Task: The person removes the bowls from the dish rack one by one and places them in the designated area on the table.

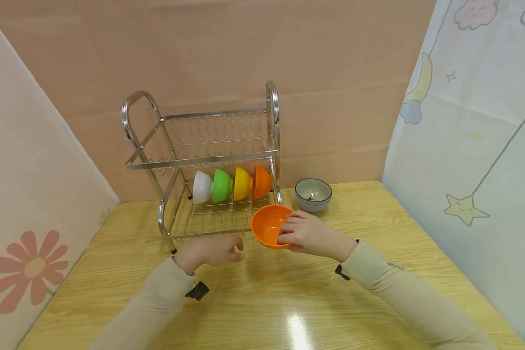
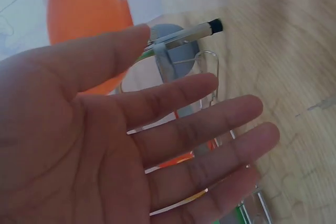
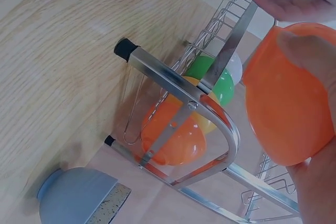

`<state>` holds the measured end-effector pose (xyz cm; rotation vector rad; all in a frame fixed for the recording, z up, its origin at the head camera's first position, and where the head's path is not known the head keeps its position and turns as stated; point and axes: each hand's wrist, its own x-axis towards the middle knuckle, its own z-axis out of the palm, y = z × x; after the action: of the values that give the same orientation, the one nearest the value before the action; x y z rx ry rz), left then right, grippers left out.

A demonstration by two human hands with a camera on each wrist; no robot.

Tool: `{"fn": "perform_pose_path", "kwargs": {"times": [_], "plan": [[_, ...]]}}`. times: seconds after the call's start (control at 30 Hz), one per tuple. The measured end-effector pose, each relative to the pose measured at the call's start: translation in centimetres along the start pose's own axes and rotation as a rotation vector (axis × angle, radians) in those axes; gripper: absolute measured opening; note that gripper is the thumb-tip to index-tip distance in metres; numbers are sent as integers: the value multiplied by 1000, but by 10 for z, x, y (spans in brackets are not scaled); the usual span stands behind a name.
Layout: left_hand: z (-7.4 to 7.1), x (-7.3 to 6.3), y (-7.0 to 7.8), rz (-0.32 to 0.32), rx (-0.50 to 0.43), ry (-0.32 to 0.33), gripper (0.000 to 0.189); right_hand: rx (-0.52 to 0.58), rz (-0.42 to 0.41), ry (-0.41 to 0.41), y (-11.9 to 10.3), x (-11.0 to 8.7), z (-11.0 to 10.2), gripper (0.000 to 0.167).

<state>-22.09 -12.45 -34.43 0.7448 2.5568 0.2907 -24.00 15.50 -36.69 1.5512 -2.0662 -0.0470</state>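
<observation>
My right hand (image 1: 306, 234) grips an orange bowl (image 1: 264, 224) by its right side, fingers over the rim into its inside; in the right wrist view the thumb lies against the bowl (image 3: 286, 103). The bowl is tilted and held off the table, in front of the rack's lower right. Left of it hovers my left hand (image 1: 212, 250), holding nothing; its fingers are spread and nearly straight in the left wrist view. Behind both hands, on the lower tier of a metal dish rack (image 1: 201, 162), a white bowl (image 1: 202, 188), green bowl (image 1: 222, 185), yellow bowl (image 1: 242, 184) and second orange bowl (image 1: 262, 183) stand on edge in a row.
Just right of the rack, a grey bowl (image 1: 313, 197) with a dark rim stands on the wooden table (image 1: 253, 311). Slotted wire forms the rack's upper tier, above the coloured bowls. Printed cloth walls close off the left, back and right.
</observation>
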Motion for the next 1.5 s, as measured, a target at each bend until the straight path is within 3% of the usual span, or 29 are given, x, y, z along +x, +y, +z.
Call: {"fn": "perform_pose_path", "kwargs": {"times": [0.2,0.43,0.63,0.77,0.9,1.03,1.13,1.5], "plan": [[7,3,1,-39,24,-63,34,-4,8,36,3,0,-3,25],[6,2,2,-49,-5,-55,37,-11,47,151,13,-5,-24,28],[4,2,0,-50,-8,-51,39,-38,119,148,24,-19,-51,31],[4,3,0,-49,-7,-57,38,-66,189,65,30,-31,-60,30],[5,3,1,-49,-12,-57,36,-47,302,-104,31,-41,-63,29],[5,3,1,-50,-16,-55,36,19,405,-284,31,-46,-55,26],[4,3,1,-46,-9,-56,38,79,447,-374,33,-49,-42,22],[4,4,3,-51,17,-62,38,287,524,-527,33,-52,-2,19]]}}
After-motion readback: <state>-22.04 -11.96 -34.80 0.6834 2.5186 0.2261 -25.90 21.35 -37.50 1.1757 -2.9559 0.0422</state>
